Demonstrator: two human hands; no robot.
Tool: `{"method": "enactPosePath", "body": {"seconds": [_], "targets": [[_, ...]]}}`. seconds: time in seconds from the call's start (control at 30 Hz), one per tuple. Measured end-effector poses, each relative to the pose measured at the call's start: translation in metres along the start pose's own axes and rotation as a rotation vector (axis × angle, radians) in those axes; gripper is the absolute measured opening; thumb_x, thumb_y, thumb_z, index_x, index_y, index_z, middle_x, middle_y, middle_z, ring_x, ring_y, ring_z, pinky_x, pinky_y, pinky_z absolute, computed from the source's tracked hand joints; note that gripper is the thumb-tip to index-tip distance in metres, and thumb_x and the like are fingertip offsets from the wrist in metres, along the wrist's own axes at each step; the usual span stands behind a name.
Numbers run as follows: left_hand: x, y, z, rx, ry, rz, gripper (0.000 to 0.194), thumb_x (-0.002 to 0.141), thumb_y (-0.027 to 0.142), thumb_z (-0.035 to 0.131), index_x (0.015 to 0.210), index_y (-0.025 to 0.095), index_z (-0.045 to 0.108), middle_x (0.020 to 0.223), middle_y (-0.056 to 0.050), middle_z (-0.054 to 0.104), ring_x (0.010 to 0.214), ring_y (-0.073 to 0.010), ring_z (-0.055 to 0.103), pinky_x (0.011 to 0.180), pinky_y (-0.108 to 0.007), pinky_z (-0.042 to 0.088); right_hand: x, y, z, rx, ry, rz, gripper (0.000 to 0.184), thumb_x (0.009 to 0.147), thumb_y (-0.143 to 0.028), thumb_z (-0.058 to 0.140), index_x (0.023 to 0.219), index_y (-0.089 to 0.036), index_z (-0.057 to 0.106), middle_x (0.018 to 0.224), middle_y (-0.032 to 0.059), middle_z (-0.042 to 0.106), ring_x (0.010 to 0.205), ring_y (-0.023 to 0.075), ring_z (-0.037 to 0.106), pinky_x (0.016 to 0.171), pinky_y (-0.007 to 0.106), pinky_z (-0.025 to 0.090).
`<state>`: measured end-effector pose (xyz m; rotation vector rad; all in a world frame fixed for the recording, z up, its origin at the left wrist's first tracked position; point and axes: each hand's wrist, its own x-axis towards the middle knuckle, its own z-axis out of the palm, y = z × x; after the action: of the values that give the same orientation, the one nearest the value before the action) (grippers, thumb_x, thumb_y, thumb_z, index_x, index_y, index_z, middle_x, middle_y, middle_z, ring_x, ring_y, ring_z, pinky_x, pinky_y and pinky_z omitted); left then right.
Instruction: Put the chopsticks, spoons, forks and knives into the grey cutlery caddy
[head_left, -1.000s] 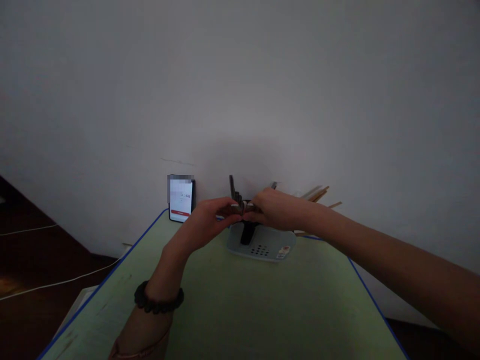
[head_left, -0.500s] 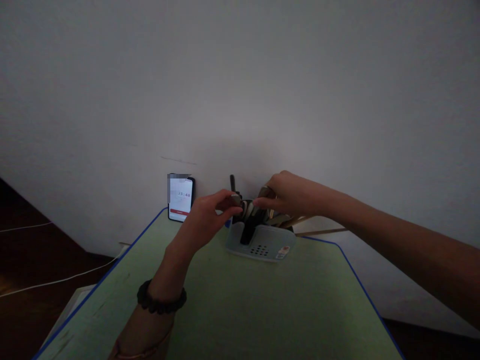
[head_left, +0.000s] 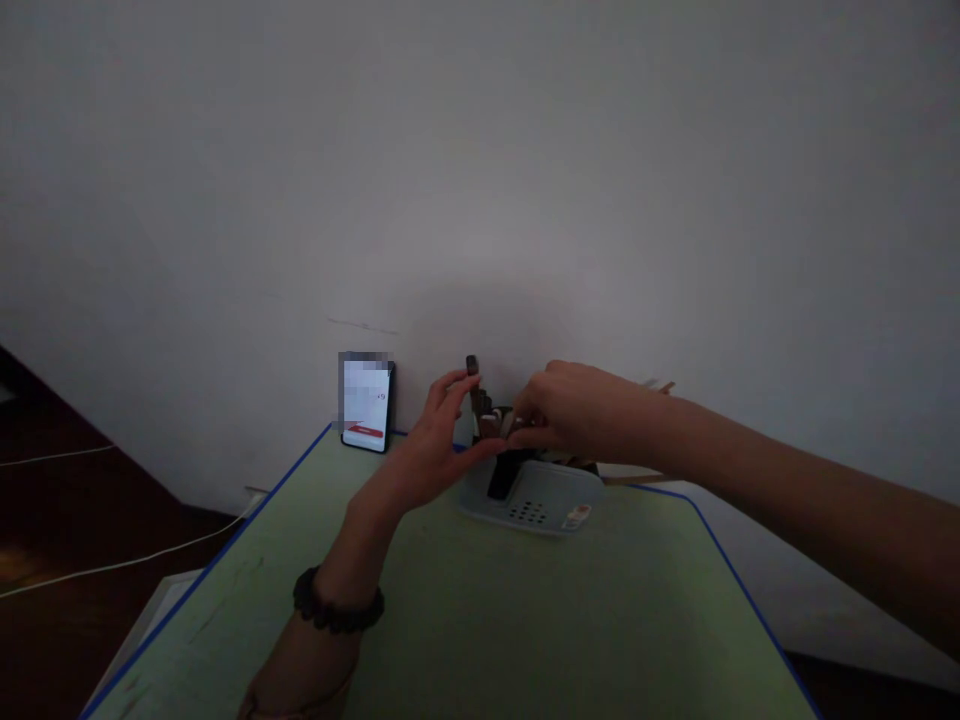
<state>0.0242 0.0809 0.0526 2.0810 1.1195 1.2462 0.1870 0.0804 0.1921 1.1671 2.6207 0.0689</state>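
A pale grey-blue plastic basket (head_left: pixel 559 490) with small holes and a sticker stands at the table's far end, full of long thin items. My left hand (head_left: pixel 431 440) is at its left side, thumb and fingers spread apart around a dark upright pen-like stick (head_left: pixel 472 366); I see no firm grip. Over the basket's middle, my right hand (head_left: pixel 559 405) has its fingers bent and pinched together among the contents. What they hold, if anything, is hidden. A black strap-like piece (head_left: pixel 504 475) hangs over the basket's front.
A phone (head_left: pixel 365 405) with a lit screen leans against the wall at the table's far left corner. The green table (head_left: pixel 525 620) has a blue edge. Thin wooden sticks (head_left: pixel 637 480) jut out right of the basket. A white cable (head_left: pixel 150 555) runs on the left.
My left hand has opened from a pinch and shifted right to the dark stick. My right hand rose off the contents, then came back down into them. The view moved slightly.
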Motion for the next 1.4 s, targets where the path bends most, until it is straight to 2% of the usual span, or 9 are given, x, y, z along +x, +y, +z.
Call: {"method": "enactPosePath", "body": {"seconds": [0.1,0.2,0.3,0.43,0.53,0.73,0.97,1.13,1.4], "targets": [[0.0,-0.004,0.007,-0.036,-0.011,0.002,0.075,0.078,0.037,0.064,0.14,0.024,0.024,0.145,-0.013,0.021,0.132,-0.0286,0.03,0.104,-0.048,0.038,-0.002,0.001,-0.001,-0.024,-0.044,0.055,0.026,0.081,-0.037,0.057,0.084,-0.017,0.073,0.063,0.0068,0.067,0.057,0.0155,0.059,0.051,0.024,0.033],[0.001,-0.005,0.011,-0.092,0.002,0.007,0.076,0.077,0.033,0.065,0.14,0.024,0.023,0.146,-0.013,0.021,0.131,-0.0276,0.032,0.101,-0.045,0.042,-0.003,0.004,0.004,-0.094,-0.006,0.137,0.027,0.082,-0.035,0.055,0.087,-0.016,0.073,0.067,0.0099,0.069,0.066,0.0203,0.063,0.054,0.025,0.037],[0.003,-0.005,0.015,-0.183,0.035,-0.033,0.076,0.074,0.031,0.068,0.138,0.024,0.027,0.143,-0.014,0.027,0.126,-0.0262,0.039,0.095,-0.041,0.047,-0.005,0.002,0.011,-0.128,0.034,0.187,0.03,0.085,-0.036,0.051,0.091,-0.016,0.072,0.072,0.012,0.07,0.072,0.0229,0.065,0.058,0.027,0.04],[0.006,-0.002,0.019,-0.316,0.059,-0.177,0.084,0.067,0.027,0.073,0.136,0.02,0.026,0.13,-0.014,0.044,0.116,-0.0248,0.049,0.084,-0.037,0.05,-0.01,-0.002,0.014,-0.137,0.059,0.153,0.029,0.086,-0.037,0.05,0.092,-0.019,0.071,0.078,0.0112,0.07,0.075,0.0233,0.065,0.059,0.027,0.041],[0.009,0.001,0.019,-0.322,0.096,-0.218,0.077,0.065,0.023,0.075,0.13,0.018,0.034,0.121,-0.012,0.052,0.107,-0.0223,0.054,0.08,-0.034,0.049,-0.015,0.0,0.007,-0.168,0.084,0.17,0.03,0.086,-0.038,0.049,0.091,-0.019,0.071,0.079,0.0113,0.07,0.074,0.0237,0.065,0.057,0.027,0.04],[0.009,0.013,0.011,-0.33,0.127,-0.179,0.06,0.067,0.022,0.071,0.118,0.016,0.041,0.113,-0.011,0.058,0.094,-0.0183,0.06,0.074,-0.032,0.051,-0.024,0.009,-0.004,-0.185,0.151,0.25,0.032,0.087,-0.04,0.048,0.092,-0.02,0.072,0.08,0.0108,0.07,0.071,0.0218,0.064,0.056,0.027,0.038],[0.007,0.021,0.002,-0.338,-0.03,-0.097,0.048,0.072,0.021,0.068,0.114,0.019,0.046,0.116,-0.009,0.061,0.1,-0.0188,0.061,0.073,-0.03,0.053,-0.014,0.001,0.021,-0.092,0.119,0.162,0.028,0.084,-0.036,0.051,0.088,-0.019,0.073,0.074,0.0099,0.07,0.07,0.022,0.064,0.055,0.027,0.037],[0.005,0.02,0.001,-0.278,-0.102,-0.103,0.043,0.073,0.023,0.067,0.113,0.019,0.048,0.111,-0.008,0.064,0.092,-0.0178,0.063,0.075,-0.033,0.053,-0.016,0.003,0.019,-0.008,0.059,0.063,0.024,0.083,-0.035,0.055,0.084,-0.019,0.073,0.071,0.0074,0.069,0.066,0.0172,0.062,0.058,0.024,0.038],[0.003,0.019,-0.006,-0.181,-0.134,-0.113,0.035,0.074,0.027,0.067,0.105,0.017,0.054,0.097,-0.005,0.068,0.079,-0.0167,0.064,0.076,-0.034,0.051,-0.03,0.004,0.023,0.139,0.122,-0.039,0.019,0.085,-0.024,0.055,0.086,-0.015,0.071,0.09,0.0093,0.068,0.084,0.018,0.062,0.074,0.025,0.043]]}}
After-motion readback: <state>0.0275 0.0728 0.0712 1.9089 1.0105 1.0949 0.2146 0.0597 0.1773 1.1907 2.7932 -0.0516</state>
